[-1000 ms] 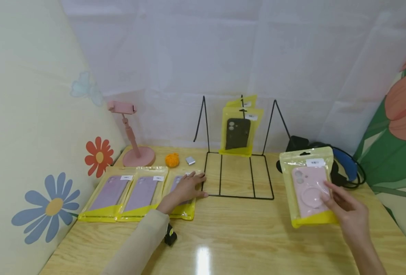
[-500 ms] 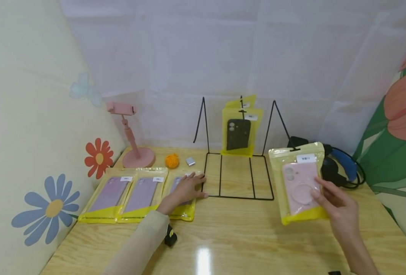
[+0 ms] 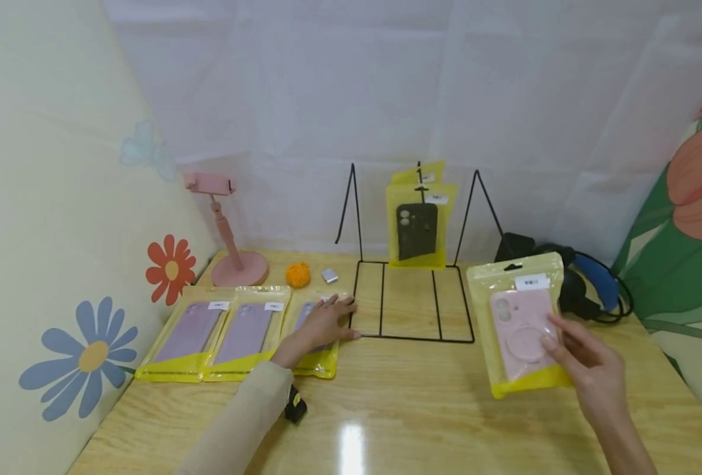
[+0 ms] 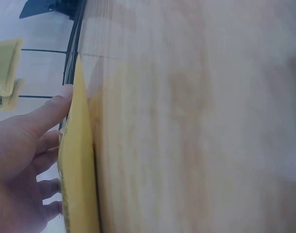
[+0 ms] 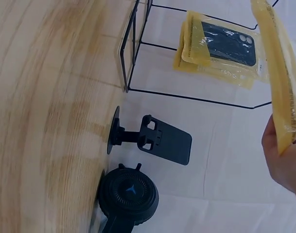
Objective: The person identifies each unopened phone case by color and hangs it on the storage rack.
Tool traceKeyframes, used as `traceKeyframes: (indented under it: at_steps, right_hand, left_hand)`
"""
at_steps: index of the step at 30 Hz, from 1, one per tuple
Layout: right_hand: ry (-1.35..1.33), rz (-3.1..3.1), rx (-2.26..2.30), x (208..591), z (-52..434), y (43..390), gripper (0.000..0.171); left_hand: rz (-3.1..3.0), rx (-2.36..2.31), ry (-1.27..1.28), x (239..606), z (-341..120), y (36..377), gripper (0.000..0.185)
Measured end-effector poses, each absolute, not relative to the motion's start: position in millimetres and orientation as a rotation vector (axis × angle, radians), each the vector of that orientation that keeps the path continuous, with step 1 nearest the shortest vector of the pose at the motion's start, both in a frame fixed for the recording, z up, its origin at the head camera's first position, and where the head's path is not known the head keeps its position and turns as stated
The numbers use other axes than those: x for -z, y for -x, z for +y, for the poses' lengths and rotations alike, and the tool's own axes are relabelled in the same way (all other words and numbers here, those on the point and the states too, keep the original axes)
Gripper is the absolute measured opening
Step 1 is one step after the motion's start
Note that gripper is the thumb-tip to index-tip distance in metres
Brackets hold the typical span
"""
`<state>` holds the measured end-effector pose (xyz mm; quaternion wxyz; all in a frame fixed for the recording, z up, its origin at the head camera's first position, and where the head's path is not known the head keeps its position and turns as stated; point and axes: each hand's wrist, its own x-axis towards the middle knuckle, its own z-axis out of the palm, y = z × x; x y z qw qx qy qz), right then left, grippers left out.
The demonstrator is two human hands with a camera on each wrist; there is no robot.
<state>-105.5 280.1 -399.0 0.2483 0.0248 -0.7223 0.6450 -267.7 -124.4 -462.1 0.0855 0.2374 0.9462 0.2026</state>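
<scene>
My right hand (image 3: 594, 369) pinches the lower right side of a yellow-edged clear bag (image 3: 520, 326) holding a pink phone case with a ring on its back. The bag is upright above the table, in front of the right arm of a black wire rack (image 3: 456, 300). Its hanging hole is just below that arm's tip. On the rack's middle arm hang bagged phone cases, a black one (image 3: 417, 231) in front. My left hand (image 3: 321, 326) lies over a bagged purple phone case (image 3: 325, 363), fingertips and thumb at the rack's left base bar.
Two more bagged purple cases (image 3: 187, 333) lie to the left. Behind them are a pink phone stand (image 3: 238, 267), an orange yarn ball (image 3: 297, 274) and a small silver block (image 3: 329, 276). Headphones (image 5: 128, 191) and a black phone stand (image 5: 165, 141) stand at the right back.
My right hand has carried the bagged pink case leftward toward the rack's right arm, then slightly down and back. My left hand has stayed in place.
</scene>
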Motion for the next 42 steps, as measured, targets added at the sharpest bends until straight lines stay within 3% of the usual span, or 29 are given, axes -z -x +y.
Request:
traceKeyframes:
  at_steps: [11, 23, 42]
  right_hand:
    - [-0.308, -1.809, -1.836, 394.4, 274.0, 107.8, 0.040]
    - [0.056, -1.978, -1.718, 397.7, 271.1, 125.7, 0.039]
    - [-0.075, -1.736, -1.917, 399.9, 256.8, 218.0, 0.034]
  left_hand:
    - [2.825, -0.598, -0.712, 461.7, -125.0, 267.3, 0.068]
    - [2.832, -0.586, -0.712, 462.1, -124.1, 267.5, 0.067]
    - [2.834, -0.610, -0.717, 462.0, -124.7, 265.9, 0.067]
